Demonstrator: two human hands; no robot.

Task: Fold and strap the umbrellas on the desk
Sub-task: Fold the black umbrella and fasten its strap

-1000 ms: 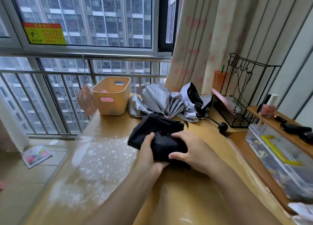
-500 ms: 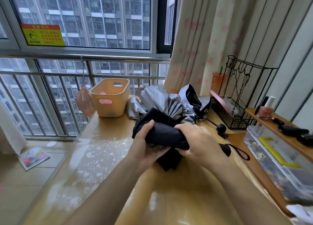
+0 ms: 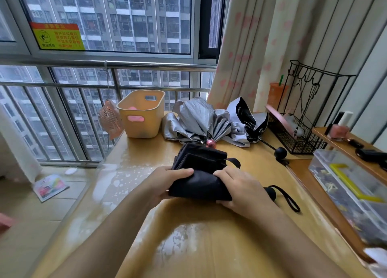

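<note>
A black folding umbrella (image 3: 201, 173) lies across the middle of the wooden desk (image 3: 209, 246), its canopy bunched into pleats. My left hand (image 3: 165, 181) grips its left end, thumb over the fabric. My right hand (image 3: 240, 187) curls round its right part, near the black handle (image 3: 270, 193) with its wrist loop. A short black strap (image 3: 234, 161) sticks out of the canopy just above my right hand. Behind it lie a loose silver umbrella (image 3: 199, 120) with a pink tip and a silver-and-black umbrella (image 3: 249, 120) with a round black knob.
A yellow plastic basket (image 3: 140, 116) and a small pink fan (image 3: 111, 120) stand at the back left by the window railing. A black wire rack (image 3: 297, 135) is at the back right. A raised shelf on the right carries a clear box (image 3: 351, 191) and bottles.
The black umbrella was lifted and turned between both hands, then brought back down to the desk. Its handle and wrist loop now show at the right, and the strap has come free.
</note>
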